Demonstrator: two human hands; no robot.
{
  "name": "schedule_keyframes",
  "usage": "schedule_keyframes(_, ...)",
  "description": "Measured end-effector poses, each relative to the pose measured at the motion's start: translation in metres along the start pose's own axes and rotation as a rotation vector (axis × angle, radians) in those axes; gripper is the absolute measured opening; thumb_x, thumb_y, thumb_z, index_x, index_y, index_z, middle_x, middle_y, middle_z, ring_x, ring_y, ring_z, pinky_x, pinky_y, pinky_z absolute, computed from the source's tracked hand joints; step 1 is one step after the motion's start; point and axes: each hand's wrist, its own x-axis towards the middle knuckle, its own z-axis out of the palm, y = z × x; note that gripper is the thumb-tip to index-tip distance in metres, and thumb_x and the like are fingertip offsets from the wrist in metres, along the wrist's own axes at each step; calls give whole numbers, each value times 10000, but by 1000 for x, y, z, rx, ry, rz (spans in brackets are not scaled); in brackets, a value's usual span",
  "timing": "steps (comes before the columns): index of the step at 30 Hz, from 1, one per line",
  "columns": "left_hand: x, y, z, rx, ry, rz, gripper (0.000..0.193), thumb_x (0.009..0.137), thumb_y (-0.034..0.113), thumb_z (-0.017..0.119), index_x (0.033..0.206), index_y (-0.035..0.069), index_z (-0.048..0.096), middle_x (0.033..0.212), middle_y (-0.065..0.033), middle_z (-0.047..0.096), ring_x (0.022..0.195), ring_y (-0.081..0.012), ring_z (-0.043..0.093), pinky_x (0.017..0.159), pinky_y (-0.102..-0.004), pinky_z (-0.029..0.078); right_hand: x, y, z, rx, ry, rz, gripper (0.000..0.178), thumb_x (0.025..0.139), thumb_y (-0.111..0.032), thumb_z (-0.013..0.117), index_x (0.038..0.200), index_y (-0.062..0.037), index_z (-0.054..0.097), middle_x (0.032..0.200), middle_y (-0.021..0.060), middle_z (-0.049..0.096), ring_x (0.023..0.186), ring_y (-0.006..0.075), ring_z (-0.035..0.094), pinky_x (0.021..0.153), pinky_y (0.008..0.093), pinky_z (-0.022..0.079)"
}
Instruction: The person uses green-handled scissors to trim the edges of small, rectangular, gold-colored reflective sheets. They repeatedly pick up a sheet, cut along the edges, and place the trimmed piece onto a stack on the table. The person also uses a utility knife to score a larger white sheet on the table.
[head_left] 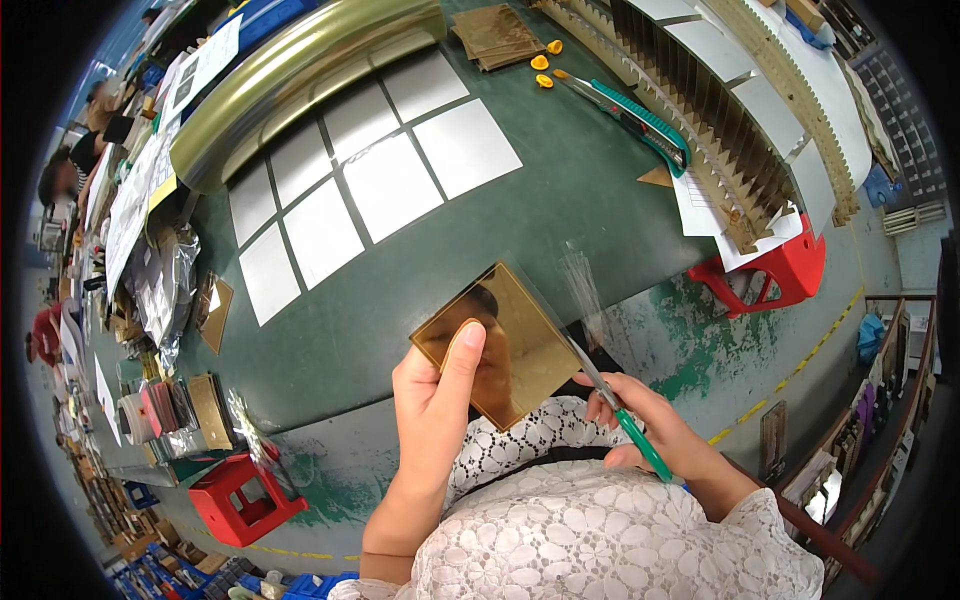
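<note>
A square gold mirrored plate (535, 350) is tilted in front of me, with clear film jutting past its upper right edge. My left hand (437, 400) is closed on its left corner, thumb laid across the shiny face. In my right hand (655, 425) is a pair of green-handled scissors (630, 432), seen nearly edge-on. Their metal blades point up and left, close by the plate's right corner. Just beyond, thin clear strips (580, 285) hang at the table's edge.
On the green table (370, 300), several white squares (390, 185) lie in rows before a gold film roll (300, 80). A teal utility knife (640, 125), yellow caps (541, 63) and slotted racks (700, 130) are at the far right. Red stools (235, 495) stand by the table.
</note>
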Motion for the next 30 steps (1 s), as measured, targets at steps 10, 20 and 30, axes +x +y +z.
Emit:
schedule_keyframes(10, 8, -9, 2, -10, -63, -101, 191, 956, 185, 569, 949, 8, 642, 828, -16, 657, 730, -60, 590, 661, -216, 476, -3, 0, -3, -21, 81, 113, 725, 704, -269, 829, 1302, -37, 493, 794, 0, 458, 712, 91, 438, 677, 227, 410)
schedule_keyframes(20, 8, -30, 10, 32, -297, -299, 215, 950, 221, 586, 974, 16, 646, 824, 26, 634, 730, -27, 549, 631, -203, 443, 15, 6, -7, 156, 220, 82, 436, 860, -273, 702, 1162, -3, 543, 714, -32, 470, 619, 33, 432, 557, 197, 373)
schedule_keyframes(30, 3, 42, -77, 164, -113, -112, 143, 875, 77, 650, 990, 24, 584, 933, 1, 619, 839, -59, 566, 756, -223, 452, 13, -9, -3, 297, 153, 115, 642, 928, -501, 499, 1263, 47, 499, 647, 10, 518, 458, 46, 428, 428, 187, 319)
